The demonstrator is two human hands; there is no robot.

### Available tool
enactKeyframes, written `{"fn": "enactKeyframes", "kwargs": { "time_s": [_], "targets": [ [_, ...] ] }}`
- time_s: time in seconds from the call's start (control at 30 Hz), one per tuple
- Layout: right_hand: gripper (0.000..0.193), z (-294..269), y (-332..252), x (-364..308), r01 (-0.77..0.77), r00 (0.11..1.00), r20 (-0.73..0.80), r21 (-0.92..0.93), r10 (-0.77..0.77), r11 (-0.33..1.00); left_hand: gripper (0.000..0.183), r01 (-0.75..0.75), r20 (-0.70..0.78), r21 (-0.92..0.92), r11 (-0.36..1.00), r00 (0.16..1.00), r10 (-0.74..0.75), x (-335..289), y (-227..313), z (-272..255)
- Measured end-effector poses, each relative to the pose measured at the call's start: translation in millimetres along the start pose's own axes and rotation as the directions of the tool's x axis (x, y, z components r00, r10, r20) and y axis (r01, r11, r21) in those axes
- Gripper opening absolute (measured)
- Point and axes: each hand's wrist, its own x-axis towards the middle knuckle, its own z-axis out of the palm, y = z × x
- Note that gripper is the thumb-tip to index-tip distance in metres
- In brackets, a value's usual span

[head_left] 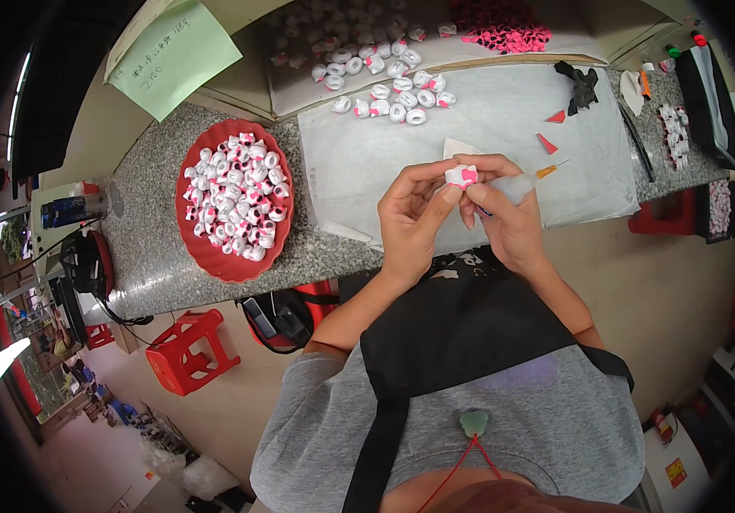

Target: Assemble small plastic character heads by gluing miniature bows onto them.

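Observation:
Over the worktable, my left hand (413, 212) pinches a small white figurine (461, 175) with a pink patch, between thumb and fingers. My right hand (517, 229) is closed around a translucent squeeze bottle (514, 186), whose orange needle tip (547, 172) points to the right, away from the figurine. The right thumb and fingertips also touch the figurine. Both hands meet above a white paper sheet (359, 188). To the left, a red scalloped plate (190, 241) is heaped with similar white, pink and black pieces.
White ring-shaped pieces (402, 94) lie at the sheet's far edge, with pink and black bits (513, 38) behind them. A crumpled black cloth (579, 85) and red scraps (548, 144) rest on the right. A green note (175, 60) hangs far left; a red stool (192, 352) stands below the table.

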Motion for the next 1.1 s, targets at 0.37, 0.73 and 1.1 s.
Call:
{"fn": "enactKeyframes", "kwargs": {
  "time_s": [0.37, 0.73, 1.1],
  "targets": [
    [0.026, 2.1, 2.2, 0.4, -0.036, 0.996, -0.076, -0.001, 0.036, 0.999, 0.023, 0.011, 0.031, -0.003, 1.0, 0.999, -0.011, 3.5, -0.8, -1.6],
    [0.031, 9.2, 11.9, -11.0, 0.059, 0.998, -0.031, -0.071, -0.061, 0.996, 0.019, -0.143, 0.103, 0.073, 0.987, 0.985, 0.135, -5.6, 4.5, -10.0],
    [0.042, -34.6, 5.3, 6.6, 0.061, 0.993, -0.079, -0.276, -0.086, 0.959, 0.027, 0.023, 0.031, 0.997, -0.072, 0.739, 0.673, 2.6, 66.1, -107.8]
  ]
}}
